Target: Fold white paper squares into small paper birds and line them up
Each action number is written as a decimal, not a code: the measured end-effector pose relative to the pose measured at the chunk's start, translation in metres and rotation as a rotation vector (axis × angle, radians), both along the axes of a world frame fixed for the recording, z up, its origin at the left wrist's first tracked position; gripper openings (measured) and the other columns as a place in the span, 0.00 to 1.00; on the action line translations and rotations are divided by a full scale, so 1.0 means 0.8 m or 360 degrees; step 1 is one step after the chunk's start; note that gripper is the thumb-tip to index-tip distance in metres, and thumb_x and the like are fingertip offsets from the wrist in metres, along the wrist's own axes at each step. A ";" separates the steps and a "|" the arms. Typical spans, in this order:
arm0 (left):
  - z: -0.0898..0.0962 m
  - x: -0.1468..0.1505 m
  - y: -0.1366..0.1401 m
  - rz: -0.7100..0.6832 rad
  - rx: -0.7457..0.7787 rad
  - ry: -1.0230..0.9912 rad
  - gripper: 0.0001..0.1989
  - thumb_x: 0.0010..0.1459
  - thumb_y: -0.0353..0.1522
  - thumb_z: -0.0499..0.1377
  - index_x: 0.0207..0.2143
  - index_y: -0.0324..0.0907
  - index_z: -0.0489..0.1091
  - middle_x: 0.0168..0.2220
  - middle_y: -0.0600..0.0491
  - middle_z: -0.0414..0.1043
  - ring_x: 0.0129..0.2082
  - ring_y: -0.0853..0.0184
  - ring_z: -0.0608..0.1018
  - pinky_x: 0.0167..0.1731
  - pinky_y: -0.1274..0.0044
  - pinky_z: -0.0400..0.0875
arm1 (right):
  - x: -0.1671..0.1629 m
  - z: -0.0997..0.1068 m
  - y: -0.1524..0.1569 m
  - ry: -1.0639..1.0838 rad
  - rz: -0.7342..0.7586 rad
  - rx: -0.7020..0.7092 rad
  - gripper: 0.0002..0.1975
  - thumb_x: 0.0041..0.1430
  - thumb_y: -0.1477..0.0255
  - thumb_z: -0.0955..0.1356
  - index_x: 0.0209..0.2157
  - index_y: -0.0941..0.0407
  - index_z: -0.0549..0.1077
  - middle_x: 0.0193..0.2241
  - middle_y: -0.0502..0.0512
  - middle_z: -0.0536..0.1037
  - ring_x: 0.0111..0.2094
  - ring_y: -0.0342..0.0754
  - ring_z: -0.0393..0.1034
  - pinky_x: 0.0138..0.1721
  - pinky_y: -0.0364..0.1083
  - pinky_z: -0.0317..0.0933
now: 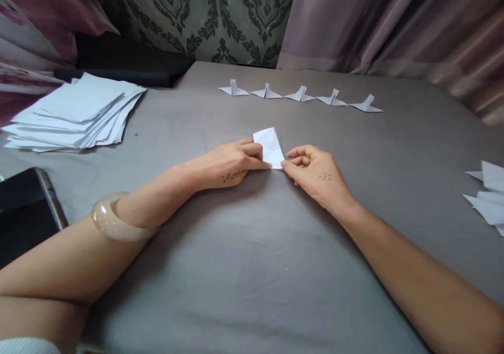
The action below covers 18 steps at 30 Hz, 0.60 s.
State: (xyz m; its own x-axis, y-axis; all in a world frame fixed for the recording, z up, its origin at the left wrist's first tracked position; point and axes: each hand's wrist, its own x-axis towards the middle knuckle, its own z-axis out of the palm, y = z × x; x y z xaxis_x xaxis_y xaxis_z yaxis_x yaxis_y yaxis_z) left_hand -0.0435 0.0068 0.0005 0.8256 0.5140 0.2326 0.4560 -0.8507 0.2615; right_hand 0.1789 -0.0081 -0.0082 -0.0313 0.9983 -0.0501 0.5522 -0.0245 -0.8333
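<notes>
A small folded sheet of white paper lies at the middle of the grey cloth, its near edge toward me. My left hand is closed on the paper's left side, thumb along the near edge and curled fingers over the left part. At the near right corner, my right hand pinches the paper between thumb and forefinger, the other fingers curled loosely above. Part of the paper is hidden beneath my left fingers.
Several folded paper figures stand in a row at the back of the cloth-covered table. A stack of white paper lies at left, before a black folded item. A dark phone-like device is near left; folded papers lie far right.
</notes>
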 end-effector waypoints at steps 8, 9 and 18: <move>0.003 0.002 0.002 -0.0042 -0.0077 -0.0039 0.26 0.60 0.20 0.45 0.52 0.45 0.73 0.43 0.45 0.72 0.43 0.63 0.72 0.44 0.72 0.69 | 0.006 0.011 0.010 0.0150 0.0147 -0.0239 0.08 0.46 0.73 0.70 0.32 0.56 0.72 0.22 0.49 0.76 0.19 0.41 0.66 0.23 0.42 0.62; 0.004 0.002 0.002 -0.0055 -0.0082 -0.0023 0.26 0.60 0.19 0.44 0.52 0.45 0.73 0.44 0.45 0.72 0.44 0.63 0.72 0.45 0.73 0.68 | 0.006 0.013 0.011 0.0145 0.0167 -0.0253 0.08 0.46 0.74 0.70 0.32 0.56 0.72 0.22 0.49 0.76 0.19 0.41 0.67 0.22 0.42 0.62; 0.001 0.005 0.009 -0.0097 -0.0025 0.0084 0.29 0.58 0.19 0.44 0.55 0.48 0.71 0.44 0.46 0.70 0.42 0.63 0.69 0.44 0.74 0.67 | 0.011 0.016 0.014 -0.0160 0.0239 -0.0145 0.06 0.47 0.73 0.69 0.31 0.55 0.73 0.23 0.50 0.77 0.20 0.42 0.66 0.22 0.43 0.60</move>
State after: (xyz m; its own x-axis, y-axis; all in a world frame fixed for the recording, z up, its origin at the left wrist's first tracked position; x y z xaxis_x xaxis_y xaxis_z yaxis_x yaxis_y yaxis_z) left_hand -0.0397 0.0144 0.0016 0.8664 0.4659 0.1800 0.4172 -0.8732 0.2521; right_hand 0.1875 0.0031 0.0050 -0.1698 0.9739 -0.1505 0.6356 -0.0084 -0.7720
